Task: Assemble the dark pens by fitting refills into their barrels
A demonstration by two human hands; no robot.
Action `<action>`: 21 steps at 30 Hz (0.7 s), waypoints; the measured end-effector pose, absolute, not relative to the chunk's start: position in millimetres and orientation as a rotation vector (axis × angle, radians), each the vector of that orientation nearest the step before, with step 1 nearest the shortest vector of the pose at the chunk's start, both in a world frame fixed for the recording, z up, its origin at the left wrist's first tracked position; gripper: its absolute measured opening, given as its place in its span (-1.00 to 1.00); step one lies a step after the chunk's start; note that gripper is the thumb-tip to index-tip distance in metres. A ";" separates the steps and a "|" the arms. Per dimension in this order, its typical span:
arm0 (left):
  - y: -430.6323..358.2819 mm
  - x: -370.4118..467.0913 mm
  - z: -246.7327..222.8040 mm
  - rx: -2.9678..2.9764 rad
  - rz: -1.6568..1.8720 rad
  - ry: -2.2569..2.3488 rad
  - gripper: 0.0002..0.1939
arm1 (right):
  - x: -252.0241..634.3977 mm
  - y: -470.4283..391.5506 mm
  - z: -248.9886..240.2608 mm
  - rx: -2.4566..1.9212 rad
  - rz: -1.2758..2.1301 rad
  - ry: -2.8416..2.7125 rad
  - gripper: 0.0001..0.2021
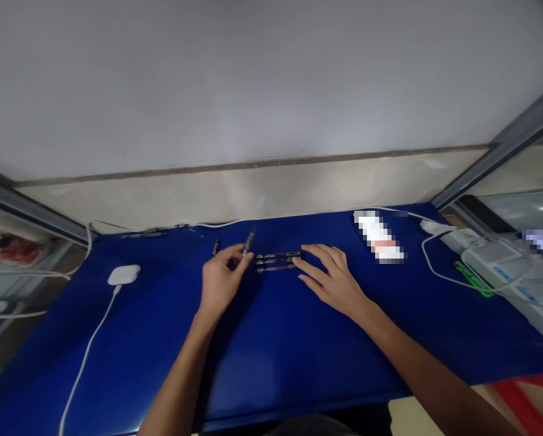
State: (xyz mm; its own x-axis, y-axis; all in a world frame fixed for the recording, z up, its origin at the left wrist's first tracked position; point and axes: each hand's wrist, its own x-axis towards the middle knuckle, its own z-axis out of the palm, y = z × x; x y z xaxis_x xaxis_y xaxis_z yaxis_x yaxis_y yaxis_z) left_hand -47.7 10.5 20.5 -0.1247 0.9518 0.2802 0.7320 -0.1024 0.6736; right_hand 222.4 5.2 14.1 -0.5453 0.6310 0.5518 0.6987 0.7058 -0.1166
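Observation:
My left hand (221,275) pinches a dark pen (249,242) between thumb and fingers, its tip pointing up and away from me. Just to the right, several slim dark pens (274,261) lie side by side on the blue tabletop (271,351). My right hand (333,275) has its fingers spread, the fingertips at the right ends of those pens. It grips nothing. A small black cap-like piece (216,247) lies behind my left hand, partly covered by it.
More pens (151,233) lie along the wall at back left. A white earbud case (124,274) with a white cable (89,351) is on the left. A phone with a blurred screen (378,236) lies right, near a white box (503,272) and a green packet (474,280).

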 end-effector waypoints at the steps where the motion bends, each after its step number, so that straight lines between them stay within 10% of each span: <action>1: 13.2 -57.9 22.0 1.789 1.058 2.019 -0.68 | 222.9 5.8 13.3 -1.031 -0.138 -2.354 -0.61; 21: 15.8 -95.3 18.4 1.529 0.442 2.601 -0.59 | 222.1 10.8 8.0 -1.112 -0.022 -2.486 -0.68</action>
State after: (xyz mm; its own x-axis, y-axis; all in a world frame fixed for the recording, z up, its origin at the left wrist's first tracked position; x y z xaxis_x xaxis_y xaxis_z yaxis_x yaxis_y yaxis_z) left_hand -95.3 15.8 18.4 -0.4943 0.8667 0.0665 0.8401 0.4566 0.2929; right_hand 222.1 10.8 8.0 -0.5944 0.7102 0.3771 0.7168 0.6806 -0.1519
